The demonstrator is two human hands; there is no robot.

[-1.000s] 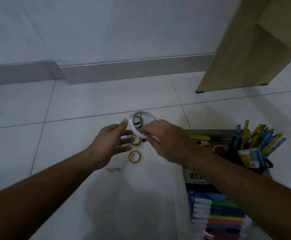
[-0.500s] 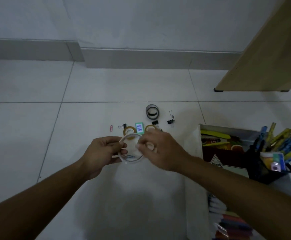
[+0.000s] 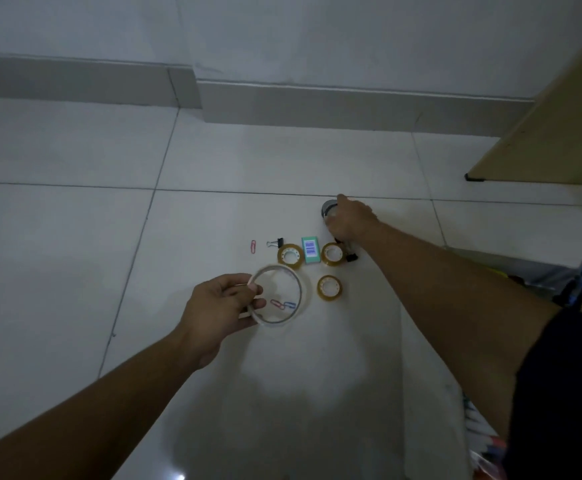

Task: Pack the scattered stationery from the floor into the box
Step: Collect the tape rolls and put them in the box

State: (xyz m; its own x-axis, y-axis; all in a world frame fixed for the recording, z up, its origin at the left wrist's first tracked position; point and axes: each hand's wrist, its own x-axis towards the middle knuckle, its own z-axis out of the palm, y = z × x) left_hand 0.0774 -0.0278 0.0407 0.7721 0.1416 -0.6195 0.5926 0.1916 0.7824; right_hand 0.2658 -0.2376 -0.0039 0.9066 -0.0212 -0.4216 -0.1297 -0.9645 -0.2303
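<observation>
Left grip curled, pinching; right grip far forward (arm outstretched), fingers curled.

Tape ring in L hand

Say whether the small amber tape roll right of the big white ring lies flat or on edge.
Flat: the small amber tape roll shows its whole round face and hole upward.

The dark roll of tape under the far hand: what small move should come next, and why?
Probably close the right hand round the dark grey tape roll and lift it: that hand lies over it, and the left hand is full, gripping the large white tape ring.
</observation>
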